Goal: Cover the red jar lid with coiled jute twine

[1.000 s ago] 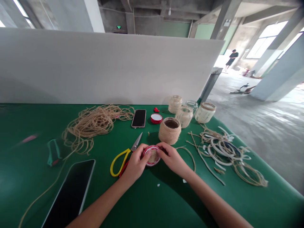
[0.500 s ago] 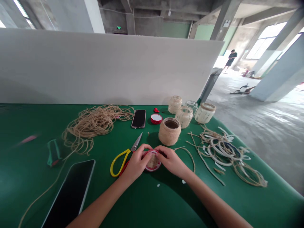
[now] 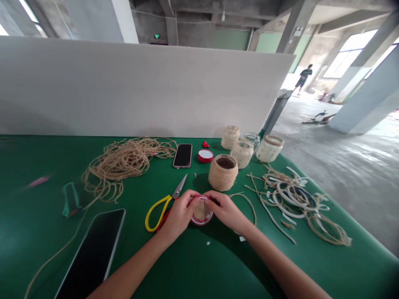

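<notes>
Between my two hands is a round red-rimmed jar lid (image 3: 201, 211) with tan, twine-like material inside it. My left hand (image 3: 183, 209) grips its left edge, thumb over the rim. From the right, my right hand (image 3: 222, 209) pinches the upper rim, its fingertips partly hidden behind the lid. Scissors (image 3: 174, 197) with yellow and red handles lie beside my left hand, blades pointing away. Just beyond my hands stands a twine-wrapped jar (image 3: 222, 174), open at the top. A second red lid (image 3: 205, 156) with a white face rests farther back.
Loose twine (image 3: 129, 160) is heaped at the back left. A phone (image 3: 182, 155) and a larger dark-screened device (image 3: 93, 253) lie on the green table. Several glass jars (image 3: 241, 153) stand back right, near tangled cords (image 3: 296, 199). A white partition (image 3: 140, 91) borders the far edge. A person (image 3: 303, 79) stands far off.
My hands and the lid have barely moved; my right fingers have shifted slightly along the rim. The distant person has changed posture a little.
</notes>
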`<state>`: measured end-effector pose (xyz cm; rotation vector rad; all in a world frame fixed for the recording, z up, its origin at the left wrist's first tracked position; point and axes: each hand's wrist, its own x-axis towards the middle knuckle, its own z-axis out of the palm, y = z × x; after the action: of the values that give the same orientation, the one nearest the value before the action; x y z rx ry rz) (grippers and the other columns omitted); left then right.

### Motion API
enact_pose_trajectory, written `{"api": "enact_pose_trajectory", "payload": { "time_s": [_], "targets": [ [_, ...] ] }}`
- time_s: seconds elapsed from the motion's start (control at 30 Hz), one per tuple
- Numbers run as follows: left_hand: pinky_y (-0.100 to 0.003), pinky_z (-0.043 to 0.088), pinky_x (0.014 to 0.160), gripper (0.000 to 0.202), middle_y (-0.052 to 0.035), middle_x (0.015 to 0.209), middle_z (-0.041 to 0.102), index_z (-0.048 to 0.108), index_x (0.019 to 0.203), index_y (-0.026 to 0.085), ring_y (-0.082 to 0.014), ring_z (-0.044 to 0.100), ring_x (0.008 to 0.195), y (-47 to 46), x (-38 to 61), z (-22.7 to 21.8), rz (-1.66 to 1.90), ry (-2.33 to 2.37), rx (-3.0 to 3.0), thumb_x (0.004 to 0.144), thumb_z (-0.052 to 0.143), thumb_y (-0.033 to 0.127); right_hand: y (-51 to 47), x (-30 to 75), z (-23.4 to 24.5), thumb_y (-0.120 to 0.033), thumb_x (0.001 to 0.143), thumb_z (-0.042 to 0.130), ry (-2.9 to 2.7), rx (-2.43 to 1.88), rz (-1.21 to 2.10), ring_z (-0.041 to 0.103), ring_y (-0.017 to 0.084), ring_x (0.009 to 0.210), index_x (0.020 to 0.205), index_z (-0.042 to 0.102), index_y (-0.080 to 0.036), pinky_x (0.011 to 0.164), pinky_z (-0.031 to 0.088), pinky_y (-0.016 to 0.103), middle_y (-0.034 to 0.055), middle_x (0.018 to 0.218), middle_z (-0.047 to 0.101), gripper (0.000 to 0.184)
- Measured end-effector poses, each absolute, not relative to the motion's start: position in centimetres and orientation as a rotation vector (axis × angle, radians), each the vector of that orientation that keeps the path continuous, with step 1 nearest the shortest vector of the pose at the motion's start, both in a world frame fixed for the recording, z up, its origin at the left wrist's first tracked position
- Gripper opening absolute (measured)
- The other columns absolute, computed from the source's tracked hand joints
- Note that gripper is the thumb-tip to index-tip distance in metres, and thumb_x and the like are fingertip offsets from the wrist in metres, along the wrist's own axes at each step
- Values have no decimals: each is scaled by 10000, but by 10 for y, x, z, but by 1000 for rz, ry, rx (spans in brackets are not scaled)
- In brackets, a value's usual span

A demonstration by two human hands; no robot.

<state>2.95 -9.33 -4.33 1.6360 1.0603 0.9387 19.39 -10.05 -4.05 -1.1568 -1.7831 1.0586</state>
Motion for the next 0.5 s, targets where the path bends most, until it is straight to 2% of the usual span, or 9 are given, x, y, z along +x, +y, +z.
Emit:
{"api": "enact_pose_trajectory", "payload": {
  "time_s": [0.2, 0.4, 0.5],
  "targets": [
    [-271, 469, 691, 246, -43, 861, 622, 522, 933, 171, -182, 602, 793, -92, 30, -47, 1002, 1082, 1534, 838, 452, 387, -99, 194, -40, -275, 868, 442, -1744, -1127, 1108, 525, 138, 728, 957, 600, -163, 633, 421, 232, 23, 821, 603, 213],
    [-274, 470, 675, 251, -46, 867, 615, 510, 965, 174, -183, 599, 780, -91, 29, -47, 988, 1097, 1538, 839, 452, 383, -96, 193, -48, -301, 888, 401, -1622, -1155, 1183, 485, 110, 646, 915, 591, -187, 588, 395, 212, -6, 755, 558, 223],
    [-271, 466, 674, 245, -42, 864, 614, 514, 963, 178, -181, 595, 774, -91, 29, -48, 1002, 1111, 1579, 840, 451, 380, -96, 193, -48, -267, 876, 417, -1640, -1165, 1191, 473, 106, 645, 909, 592, -187, 577, 382, 206, -11, 747, 548, 196]
  ]
}}
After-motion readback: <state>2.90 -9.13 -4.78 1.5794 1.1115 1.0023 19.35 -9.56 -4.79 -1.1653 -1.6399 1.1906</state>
